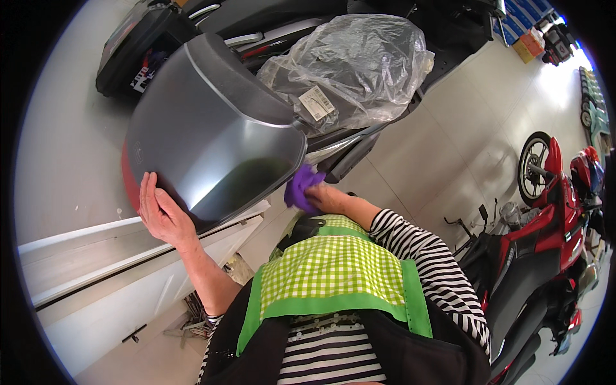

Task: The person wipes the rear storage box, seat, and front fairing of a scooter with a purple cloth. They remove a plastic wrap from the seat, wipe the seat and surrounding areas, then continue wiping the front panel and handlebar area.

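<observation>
A large grey motorcycle top case [212,141] with a red band along its left edge is right in front of me. My left hand [163,210] rests on its lower left edge, fingers together and stretched out, with nothing in them. Beside the case's right corner, my right hand [324,197] is closed on a crumpled purple cloth [301,186]. The cloth touches or nearly touches the corner; I cannot tell which. Clear plastic wrap [359,64] with a white label [316,102] covers the motorcycle's seat area just beyond the case.
A black box [144,48] stands at the far left. White panels or a door edge [128,263] run along the lower left. Red and black motorcycles [545,237] are parked on the right across the tiled floor [443,141]. Blue and orange boxes [527,46] are at the back right.
</observation>
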A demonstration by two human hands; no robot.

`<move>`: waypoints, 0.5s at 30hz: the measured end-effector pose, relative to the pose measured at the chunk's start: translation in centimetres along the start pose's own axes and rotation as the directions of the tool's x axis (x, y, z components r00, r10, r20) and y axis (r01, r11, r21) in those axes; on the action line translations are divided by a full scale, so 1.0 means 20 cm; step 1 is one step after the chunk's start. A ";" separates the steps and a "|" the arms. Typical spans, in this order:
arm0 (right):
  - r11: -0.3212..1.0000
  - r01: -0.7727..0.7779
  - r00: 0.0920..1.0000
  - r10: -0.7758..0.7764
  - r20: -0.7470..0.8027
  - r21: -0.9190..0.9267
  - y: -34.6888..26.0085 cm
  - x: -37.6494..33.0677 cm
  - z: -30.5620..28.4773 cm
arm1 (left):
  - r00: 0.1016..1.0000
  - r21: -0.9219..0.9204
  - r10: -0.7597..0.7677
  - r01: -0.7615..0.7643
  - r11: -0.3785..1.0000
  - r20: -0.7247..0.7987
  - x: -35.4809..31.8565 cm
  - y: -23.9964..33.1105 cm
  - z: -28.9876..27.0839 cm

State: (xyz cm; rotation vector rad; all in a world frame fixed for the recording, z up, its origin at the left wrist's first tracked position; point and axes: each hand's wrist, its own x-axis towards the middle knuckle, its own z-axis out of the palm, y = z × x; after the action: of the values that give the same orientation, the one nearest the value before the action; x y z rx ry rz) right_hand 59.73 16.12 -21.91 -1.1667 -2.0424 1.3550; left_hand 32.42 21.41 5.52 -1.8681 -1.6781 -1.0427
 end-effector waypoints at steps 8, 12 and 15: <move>0.163 0.009 0.892 0.445 -0.082 0.987 -0.03 -0.16 -0.25 | 0.999 0.038 0.022 -0.021 0.999 -0.023 0.00 -0.01 -0.01; 0.093 0.428 0.831 0.351 -0.432 0.899 -0.24 -0.22 -0.60 | 0.999 0.046 0.013 -0.011 0.999 -0.035 0.01 0.01 -0.02; 0.471 0.529 0.764 0.096 -0.638 0.705 -0.50 -0.22 -0.79 | 0.999 0.051 0.005 -0.003 0.999 -0.046 0.02 0.01 -0.03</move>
State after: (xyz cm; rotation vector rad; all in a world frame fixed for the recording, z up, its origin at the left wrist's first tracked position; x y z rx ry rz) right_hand 69.40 19.31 -5.79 -0.6383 -0.7535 1.3328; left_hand 32.55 21.19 6.17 -1.8011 -1.6588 -1.0238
